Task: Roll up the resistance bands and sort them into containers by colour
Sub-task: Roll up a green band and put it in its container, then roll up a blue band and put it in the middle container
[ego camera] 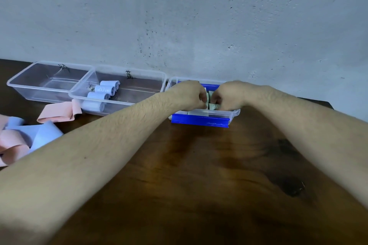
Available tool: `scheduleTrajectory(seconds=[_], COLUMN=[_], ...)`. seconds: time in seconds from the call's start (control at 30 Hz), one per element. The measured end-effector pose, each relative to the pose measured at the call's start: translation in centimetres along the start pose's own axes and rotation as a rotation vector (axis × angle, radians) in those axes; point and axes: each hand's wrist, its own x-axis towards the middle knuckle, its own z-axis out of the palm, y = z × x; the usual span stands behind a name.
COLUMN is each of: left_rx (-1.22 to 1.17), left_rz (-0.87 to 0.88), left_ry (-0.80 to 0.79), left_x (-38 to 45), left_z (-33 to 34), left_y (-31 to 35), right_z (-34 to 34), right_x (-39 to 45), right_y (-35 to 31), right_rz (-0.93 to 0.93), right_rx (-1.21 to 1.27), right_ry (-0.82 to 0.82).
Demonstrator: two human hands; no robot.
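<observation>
One pale green rolled band inside the blue-edged container, pinched between left hand and right hand, fingers curled round it. Left of that container: two clear containers, nearer holding four blue rolls, farther bare. Loose pink and blue bands on the tabletop, farther left.

Glossy dark wood table, clear plastic containers, rough wall

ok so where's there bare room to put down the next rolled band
The left container looks bare inside. The middle container is free on its right side; blue rolls fill its left end. The table between the forearms is bare. It is crowded in the right container, where both hands work, and at the loose bands far left.
</observation>
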Motion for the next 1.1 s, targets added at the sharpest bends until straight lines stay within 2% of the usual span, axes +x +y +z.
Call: scheduleTrajectory(seconds=[0.13,0.3,0.5,0.93,1.1], left_rx=[0.011,-0.002,-0.023,-0.054,-0.044], left_rz=[-0.003,-0.005,-0.018,-0.022,-0.032], left_ry=[-0.007,-0.009,-0.025,-0.006,0.03], left_x=[0.0,-0.1,0.0,0.1,0.2], left_z=[0.0,-0.1,0.0,0.0,0.0], left_y=[0.0,0.0,-0.2,-0.4,-0.5], right_z=[0.4,0.6,0.8,1.2,1.0], right_x=[0.2,0.0,-0.1,-0.1,-0.8], right_y=[0.1,0.1,-0.1,0.7,1.1], right_rz=[-0.012,-0.034,-0.023,-0.062,-0.062], right_rx=[0.013,-0.089,-0.121,-0.041,0.023], right_ry=[0.058,0.156,0.182,0.22,0.298])
